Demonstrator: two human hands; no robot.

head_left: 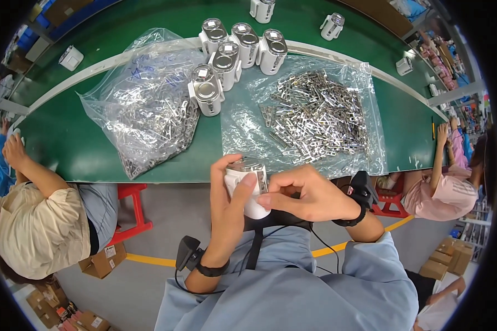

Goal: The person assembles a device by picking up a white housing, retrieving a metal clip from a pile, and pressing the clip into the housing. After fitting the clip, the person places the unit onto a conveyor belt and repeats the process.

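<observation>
My left hand [226, 193] is wrapped round a white housing [253, 208] with a shiny top, tilted slightly in front of the table edge. Its thumb lies across the front. My right hand [309, 193] pinches at the housing's right side, thumb and forefinger pressed against a small metal clip [262, 182] there; its lower end is hidden by the fingertips. Beyond my hands, a pile of similar metal clips [326, 118] lies on a flattened clear plastic bag [240, 132]. To the left stands a fuller clear bag [149, 83] with more clips inside.
Several finished-looking white housings [206, 91] stand grouped between the bags on the green table [66, 146]. Others sit farther back, past a pale rail [110, 62]. Co-workers sit at left and right, with a red stool [135, 212] at left and cardboard boxes [102, 262] below.
</observation>
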